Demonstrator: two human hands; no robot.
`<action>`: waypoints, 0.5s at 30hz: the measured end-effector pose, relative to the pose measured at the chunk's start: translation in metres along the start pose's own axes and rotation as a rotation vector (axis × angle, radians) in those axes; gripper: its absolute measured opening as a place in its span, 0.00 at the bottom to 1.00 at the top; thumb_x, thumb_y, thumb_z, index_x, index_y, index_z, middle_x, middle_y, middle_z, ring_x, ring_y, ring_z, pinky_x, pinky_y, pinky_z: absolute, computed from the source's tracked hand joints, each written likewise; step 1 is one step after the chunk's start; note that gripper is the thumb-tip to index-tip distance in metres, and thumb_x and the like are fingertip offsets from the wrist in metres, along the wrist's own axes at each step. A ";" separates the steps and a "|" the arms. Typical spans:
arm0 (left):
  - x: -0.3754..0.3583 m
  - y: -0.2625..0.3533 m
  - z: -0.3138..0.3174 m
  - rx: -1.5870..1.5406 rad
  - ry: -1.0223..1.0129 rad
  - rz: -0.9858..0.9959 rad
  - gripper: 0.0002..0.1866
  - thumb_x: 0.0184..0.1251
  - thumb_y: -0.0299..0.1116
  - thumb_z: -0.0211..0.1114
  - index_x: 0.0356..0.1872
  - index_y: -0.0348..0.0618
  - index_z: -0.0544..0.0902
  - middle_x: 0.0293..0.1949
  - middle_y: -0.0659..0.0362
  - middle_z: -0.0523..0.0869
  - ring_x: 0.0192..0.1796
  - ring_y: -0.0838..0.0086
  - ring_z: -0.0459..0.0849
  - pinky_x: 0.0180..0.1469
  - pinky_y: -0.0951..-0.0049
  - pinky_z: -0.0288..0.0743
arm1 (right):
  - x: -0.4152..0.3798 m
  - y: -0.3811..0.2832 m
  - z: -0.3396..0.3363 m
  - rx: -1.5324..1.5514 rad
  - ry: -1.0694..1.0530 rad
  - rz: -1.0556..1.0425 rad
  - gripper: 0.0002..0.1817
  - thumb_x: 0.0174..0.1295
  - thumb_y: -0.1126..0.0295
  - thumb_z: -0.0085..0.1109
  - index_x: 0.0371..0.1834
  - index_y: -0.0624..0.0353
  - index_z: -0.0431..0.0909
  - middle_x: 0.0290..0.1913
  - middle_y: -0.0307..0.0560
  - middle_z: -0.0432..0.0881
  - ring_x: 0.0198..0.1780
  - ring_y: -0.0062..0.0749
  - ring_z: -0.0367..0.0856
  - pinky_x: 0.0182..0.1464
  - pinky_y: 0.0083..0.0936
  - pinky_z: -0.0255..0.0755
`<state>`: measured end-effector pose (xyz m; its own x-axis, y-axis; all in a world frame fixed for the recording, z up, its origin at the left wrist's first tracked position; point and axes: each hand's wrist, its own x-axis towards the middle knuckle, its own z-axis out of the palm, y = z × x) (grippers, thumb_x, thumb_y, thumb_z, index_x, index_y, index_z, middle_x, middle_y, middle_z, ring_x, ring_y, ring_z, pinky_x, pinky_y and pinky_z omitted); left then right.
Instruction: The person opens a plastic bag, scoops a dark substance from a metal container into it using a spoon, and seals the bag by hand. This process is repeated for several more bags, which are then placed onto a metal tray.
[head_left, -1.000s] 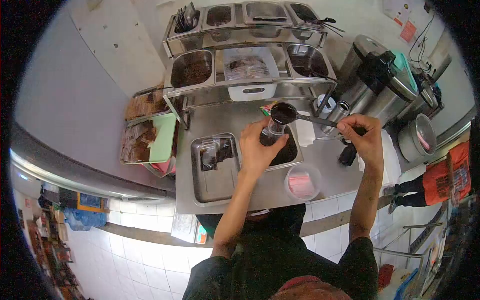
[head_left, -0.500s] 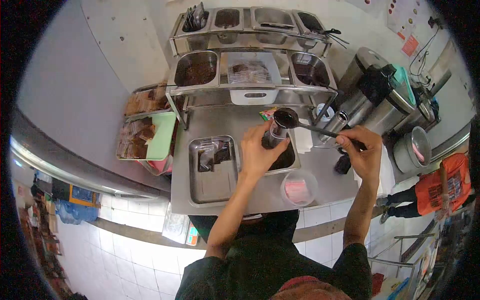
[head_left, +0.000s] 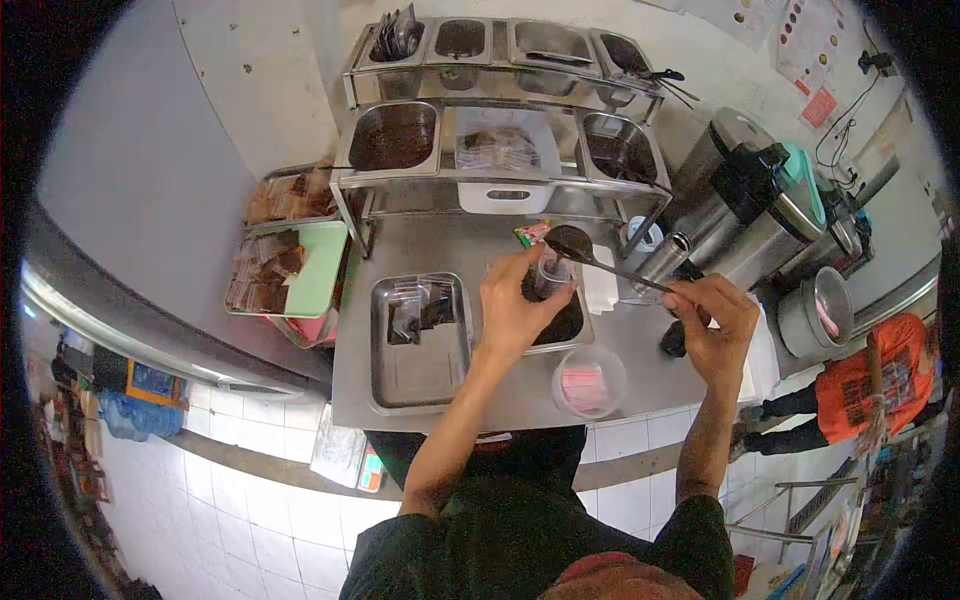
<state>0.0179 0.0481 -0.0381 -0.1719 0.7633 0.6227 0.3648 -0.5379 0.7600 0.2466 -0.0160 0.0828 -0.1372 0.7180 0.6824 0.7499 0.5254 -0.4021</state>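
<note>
My left hand [head_left: 520,305] is closed around a small clear plastic cup [head_left: 553,272], held upright above a steel pan [head_left: 578,336] of dark contents. In my right hand [head_left: 715,318] is the long thin handle of a ladle [head_left: 620,272], pinched near its end. The ladle's dark bowl [head_left: 570,240] tilts at the cup's rim. A shallow steel tray [head_left: 420,375] with several clear packets of dark filling [head_left: 405,318] lies left of my left hand. Below the pan stands a clear round tub [head_left: 612,385] with pink strips [head_left: 583,388].
Steel pans [head_left: 395,140] of dark food and a white basket [head_left: 505,198] sit on a raised rack. Packets lie on a green tray [head_left: 322,262] at left. Metal canisters [head_left: 760,230] line the right side. A person in orange [head_left: 870,385] stands at far right.
The ladle's bowl has tipped further over the cup as my right hand turned and shifted slightly down. My left hand stays around the cup. The whole view has shifted slightly.
</note>
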 end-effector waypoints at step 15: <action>-0.002 -0.001 0.000 0.028 0.003 0.011 0.29 0.48 0.36 0.83 0.52 0.34 0.86 0.43 0.45 0.88 0.47 0.52 0.86 0.52 0.56 0.80 | -0.005 0.005 0.003 -0.028 0.003 -0.068 0.06 0.55 0.76 0.77 0.35 0.60 0.90 0.28 0.43 0.84 0.24 0.24 0.77 0.24 0.21 0.67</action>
<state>0.0182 0.0466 -0.0401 -0.1707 0.7564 0.6315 0.3919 -0.5359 0.7478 0.2488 -0.0157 0.0761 -0.1862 0.6797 0.7094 0.7566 0.5598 -0.3378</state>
